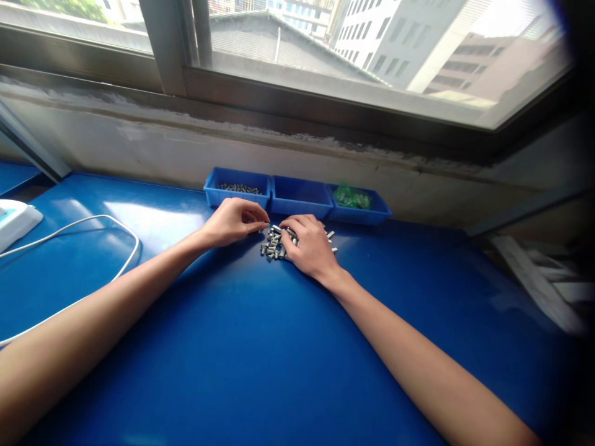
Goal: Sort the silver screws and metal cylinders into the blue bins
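Observation:
A small pile of shiny metal screws (271, 250) and short metal pieces lies on the blue tabletop (260, 347). At the pile's left edge is my left hand (233, 222), thumb and forefinger pinched together. Something tiny may be between those fingertips; it is too small to name. My right hand (310, 246) rests palm down over the right part of the pile, its fingers bent and thumb apart, touching the pieces. A few metal pieces show past its right side; the ones beneath the palm are hidden.
Behind the hands, three joined blue bins stand by the wall: the left bin (214, 197) contains small dark metal parts, the right one green plastic bags (352, 197). A white cable (134, 248) loops at left near a white device (17, 223). A window frame rises behind.

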Motion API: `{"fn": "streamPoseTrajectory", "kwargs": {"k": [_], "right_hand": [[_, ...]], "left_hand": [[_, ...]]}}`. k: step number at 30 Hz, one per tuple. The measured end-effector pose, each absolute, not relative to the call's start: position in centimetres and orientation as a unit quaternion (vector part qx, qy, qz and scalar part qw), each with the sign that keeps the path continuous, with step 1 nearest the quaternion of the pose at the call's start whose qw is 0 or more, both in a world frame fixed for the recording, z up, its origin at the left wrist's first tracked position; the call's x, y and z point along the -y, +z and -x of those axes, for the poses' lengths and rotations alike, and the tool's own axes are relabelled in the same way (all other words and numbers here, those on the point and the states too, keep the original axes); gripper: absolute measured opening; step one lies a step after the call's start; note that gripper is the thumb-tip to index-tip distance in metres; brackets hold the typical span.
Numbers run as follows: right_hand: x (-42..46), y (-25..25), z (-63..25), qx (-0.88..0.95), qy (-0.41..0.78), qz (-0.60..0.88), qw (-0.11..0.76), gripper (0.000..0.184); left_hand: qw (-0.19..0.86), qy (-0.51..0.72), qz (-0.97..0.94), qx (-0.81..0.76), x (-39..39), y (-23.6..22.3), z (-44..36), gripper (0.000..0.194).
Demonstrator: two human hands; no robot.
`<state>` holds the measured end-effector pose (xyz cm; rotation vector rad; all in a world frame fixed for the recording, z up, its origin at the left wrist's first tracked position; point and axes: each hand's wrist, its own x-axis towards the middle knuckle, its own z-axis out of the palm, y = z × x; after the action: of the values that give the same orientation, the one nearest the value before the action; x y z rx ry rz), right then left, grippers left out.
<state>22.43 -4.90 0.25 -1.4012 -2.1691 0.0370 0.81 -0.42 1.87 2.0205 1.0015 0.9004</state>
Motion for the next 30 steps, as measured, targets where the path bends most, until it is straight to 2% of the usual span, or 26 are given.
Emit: {"fn": "streamPoseTrajectory", "kwargs": {"k": [5,11,14,19,23,26,30], "right_hand": [[5.0,0.3,-22.5,0.807,0.014,0.523,0.275,0.021],[4.9,0.3,-22.6,0.810,0.015,0.521,0.270,0.021],[4.9,0.3,-22.6,0.808,0.016,0.521,0.274,0.021],[4.9,0.2,-22.6,0.807,0.021,0.521,0.277,0.022],[5.0,0.3,-22.6,0.807,0.022,0.522,0.275,0.022],[5.0,0.3,-22.6,0.807,0.020,0.521,0.278,0.022],[4.9,0.2,-22.6,0.808,0.019,0.520,0.276,0.022]], "left_hand": [[0.391,0.390,-0.734,-0.395,0.4,2.2,-1.0,0.035],[0.534,0.394,-0.633,-0.398,0.7,3.1,-1.1,0.044],[0.567,0.416,-0.597,-0.387,0.6,3.3,-1.1,0.047],[0.501,0.572,-0.511,-0.401,-0.3,3.2,-0.7,0.046],[0.479,0.603,-0.495,-0.401,-0.4,3.2,-0.4,0.046],[0.434,0.534,-0.599,-0.410,0.0,3.5,-0.3,0.042],[0.265,0.352,-0.822,-0.360,0.3,4.0,0.1,0.030]]}}
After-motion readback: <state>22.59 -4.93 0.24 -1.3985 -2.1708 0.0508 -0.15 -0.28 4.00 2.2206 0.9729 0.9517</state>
